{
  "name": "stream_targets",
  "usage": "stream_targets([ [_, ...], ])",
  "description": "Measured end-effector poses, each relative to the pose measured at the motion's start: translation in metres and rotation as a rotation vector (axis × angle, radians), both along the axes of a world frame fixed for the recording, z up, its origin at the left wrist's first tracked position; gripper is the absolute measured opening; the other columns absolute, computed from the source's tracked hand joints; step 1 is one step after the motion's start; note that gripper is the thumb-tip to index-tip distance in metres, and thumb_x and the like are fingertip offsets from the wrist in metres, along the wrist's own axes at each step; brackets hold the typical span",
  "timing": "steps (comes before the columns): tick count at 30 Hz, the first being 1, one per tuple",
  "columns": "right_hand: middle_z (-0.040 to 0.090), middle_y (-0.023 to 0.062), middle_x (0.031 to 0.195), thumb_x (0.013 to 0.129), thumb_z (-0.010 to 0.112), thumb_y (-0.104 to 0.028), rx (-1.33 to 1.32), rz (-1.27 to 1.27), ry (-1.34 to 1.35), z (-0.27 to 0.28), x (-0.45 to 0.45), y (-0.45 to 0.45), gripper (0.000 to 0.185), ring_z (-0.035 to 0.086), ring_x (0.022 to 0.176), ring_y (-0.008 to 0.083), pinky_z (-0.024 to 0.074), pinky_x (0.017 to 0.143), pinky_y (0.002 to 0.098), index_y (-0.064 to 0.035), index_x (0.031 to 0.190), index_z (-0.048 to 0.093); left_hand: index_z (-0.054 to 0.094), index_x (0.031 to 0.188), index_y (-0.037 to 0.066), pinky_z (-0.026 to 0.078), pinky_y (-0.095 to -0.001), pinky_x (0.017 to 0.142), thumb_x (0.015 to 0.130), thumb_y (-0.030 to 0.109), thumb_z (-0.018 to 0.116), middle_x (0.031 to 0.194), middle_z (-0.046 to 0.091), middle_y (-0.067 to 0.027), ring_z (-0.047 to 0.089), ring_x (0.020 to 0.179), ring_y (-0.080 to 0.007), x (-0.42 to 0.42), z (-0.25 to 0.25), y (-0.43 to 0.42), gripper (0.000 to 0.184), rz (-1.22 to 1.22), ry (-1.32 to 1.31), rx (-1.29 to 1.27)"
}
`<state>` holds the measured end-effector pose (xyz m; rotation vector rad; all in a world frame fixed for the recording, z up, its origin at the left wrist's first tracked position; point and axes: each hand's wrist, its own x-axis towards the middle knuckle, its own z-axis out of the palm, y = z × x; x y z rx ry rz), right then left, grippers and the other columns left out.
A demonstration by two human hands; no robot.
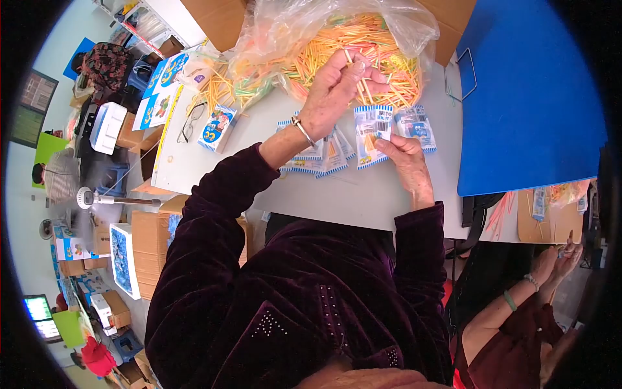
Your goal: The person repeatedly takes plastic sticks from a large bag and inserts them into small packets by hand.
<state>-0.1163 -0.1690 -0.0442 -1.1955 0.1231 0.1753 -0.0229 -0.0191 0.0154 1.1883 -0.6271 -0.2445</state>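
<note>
My left hand (337, 89) is over the near edge of a large heap of thin yellow, orange and pink sticks (395, 61) in a clear plastic bag. A few of the sticks are pinched between its fingers. Below and to the right, my right hand (408, 162) grips the lower right edge of a small blue-and-white packet (372, 139), its thumb on the front. Another packet (418, 128) lies just right of it. Several flat packets (330, 155) overlap on the table to the left, under my left wrist.
On the grey table (253, 181), a filled packet (217, 128) lies beside eyeglasses (192, 123) and a blue-and-white box (155, 104). A blue board (531, 97) stands at the right. Beyond it, another person's hands (557, 262) work. A fan (87, 198) is at the left.
</note>
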Motion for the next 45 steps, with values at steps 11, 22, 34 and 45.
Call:
stream_targets([
  [11, 0.062, 0.0037, 0.075, 0.082, 0.059, -0.008, -0.019, -0.083, -0.011, -0.003, 0.003, 0.004, 0.011, 0.055, 0.062, 0.0063, 0.0472, 0.054, 0.0209, 0.0022, 0.084, 0.062, 0.041, 0.105, 0.004, 0.047, -0.035, 0.085, 0.095, 0.02, 0.035, 0.095, 0.058, -0.0131, 0.058, 0.097, -0.0289, -0.001, -0.002, 0.002, 0.02, 0.003, -0.014, 0.011],
  [22, 0.063, 0.0026, 0.088, 0.082, 0.061, -0.009, -0.047, 0.01, -0.075, -0.014, 0.003, -0.004, 0.02, 0.054, 0.077, 0.0066, 0.0435, 0.07, 0.0213, 0.0013, 0.099, 0.062, 0.041, 0.106, 0.004, 0.048, -0.0349, 0.082, 0.095, 0.021, 0.035, 0.096, 0.058, -0.0122, 0.058, 0.097, -0.0287, -0.004, -0.002, 0.004, 0.02, -0.006, -0.041, 0.009],
  [34, 0.063, 0.0039, 0.089, 0.082, 0.06, -0.007, 0.091, 0.045, -0.017, -0.007, -0.001, -0.005, 0.019, 0.056, 0.078, 0.009, 0.0444, 0.072, 0.0224, 0.0019, 0.098, 0.062, 0.045, 0.102, 0.003, 0.044, -0.029, 0.084, 0.094, 0.015, 0.037, 0.092, 0.06, -0.0095, 0.057, 0.092, -0.015, -0.015, -0.003, 0.004, 0.016, -0.029, -0.209, 0.092],
  [45, 0.063, 0.004, 0.088, 0.081, 0.061, -0.008, 0.164, 0.032, -0.045, -0.005, 0.0, -0.005, 0.017, 0.057, 0.077, 0.0087, 0.0444, 0.073, 0.0223, 0.0009, 0.096, 0.063, 0.048, 0.11, 0.0, 0.042, -0.0237, 0.078, 0.092, 0.02, 0.043, 0.096, 0.059, -0.0072, 0.054, 0.087, -0.0117, -0.01, -0.02, 0.009, 0.027, -0.017, -0.327, 0.429],
])
